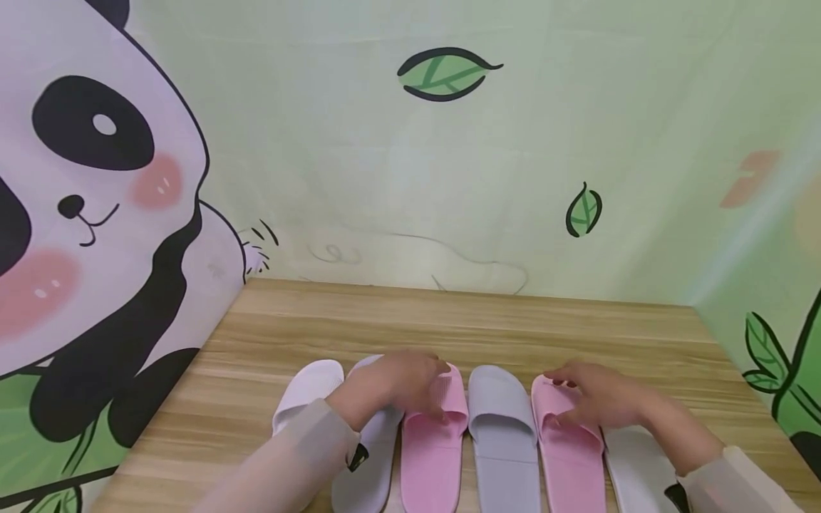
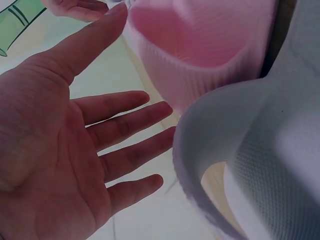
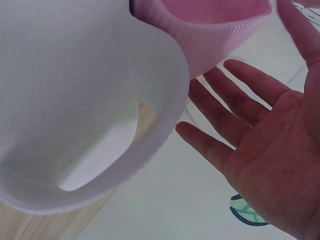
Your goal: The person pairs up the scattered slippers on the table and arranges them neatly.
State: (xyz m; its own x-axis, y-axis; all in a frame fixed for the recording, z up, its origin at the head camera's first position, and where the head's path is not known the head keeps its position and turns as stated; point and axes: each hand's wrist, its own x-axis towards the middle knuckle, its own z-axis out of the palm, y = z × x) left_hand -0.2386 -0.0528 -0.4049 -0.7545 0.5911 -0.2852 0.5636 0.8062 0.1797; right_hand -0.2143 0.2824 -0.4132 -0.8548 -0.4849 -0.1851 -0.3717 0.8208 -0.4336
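Observation:
Several slippers stand in a row on a wooden surface. My left hand [image 1: 417, 385] is over the strap of the left pink slipper [image 1: 431, 467]; the left wrist view has its fingers spread and fairly straight beside the pink ribbed strap [image 2: 200, 75]. Over the right pink slipper's [image 1: 573, 470] strap is my right hand [image 1: 606, 395], its fingers extended and apart in the right wrist view. Whether either hand touches its slipper, I cannot tell. A grey slipper [image 1: 503, 442] lies between the two pink ones. My left forearm partly covers another grey slipper [image 1: 365, 470].
At the row's left end is a white slipper [image 1: 311, 388], partly behind my left sleeve. Another white slipper [image 1: 641, 463] lies at the right end, under my right forearm. Behind the wooden surface [image 1: 449, 313] rises a pale green wall [image 1: 321, 142] with a panda and leaves.

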